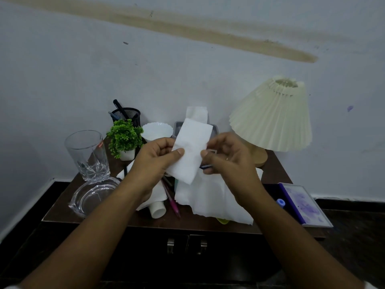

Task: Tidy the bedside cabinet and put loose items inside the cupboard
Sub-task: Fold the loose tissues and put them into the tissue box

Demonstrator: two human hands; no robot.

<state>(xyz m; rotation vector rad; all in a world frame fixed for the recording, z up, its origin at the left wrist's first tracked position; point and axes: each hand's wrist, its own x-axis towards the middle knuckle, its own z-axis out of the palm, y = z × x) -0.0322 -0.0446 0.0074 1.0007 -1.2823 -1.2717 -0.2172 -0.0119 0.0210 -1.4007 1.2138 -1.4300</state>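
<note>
Folded tissue between both hands

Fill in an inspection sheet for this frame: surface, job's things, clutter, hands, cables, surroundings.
Surface: dark wooden cabinet top, crowded; cupboard doors below it closed.
Job's things: folded tissue held up between both hands; loose tissues, pink pen and white tube lying on the top.
Clutter: glass tumbler, glass dish, small plant, pen holder, white bowl, tissue box, lamp, purple book at the right edge.
Hands: left hand and right hand each pinch the folded tissue.
Cables: nothing seen.
Surroundings: pale wall with a brown streak.
</note>
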